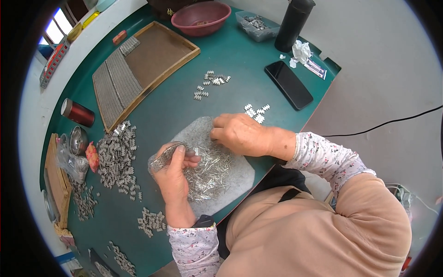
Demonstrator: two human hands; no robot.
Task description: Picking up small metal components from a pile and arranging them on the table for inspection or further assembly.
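My left hand (173, 179) is closed around a curved greyish metal piece (159, 162), whose thin rim arcs over the fingers; its exact kind is unclear. Below and between my hands, a loose heap of thin silvery pins (208, 177) lies on a pale grey sheet (242, 177). My right hand (242, 134) is over the far right part of the sheet, just beyond the heap. Its fingers are bent together, and whatever they pinch is hidden. Beyond the right wrist lie several small toothed metal pieces (259, 118).
Left of the sheet spreads a big pile of toothed metal pieces (116, 159). A wooden-framed tray (166, 41) holds rows of grey parts. Around the green table stand a red cup (77, 112), pink basin (201, 21), black bottle (293, 27) and phone (289, 85).
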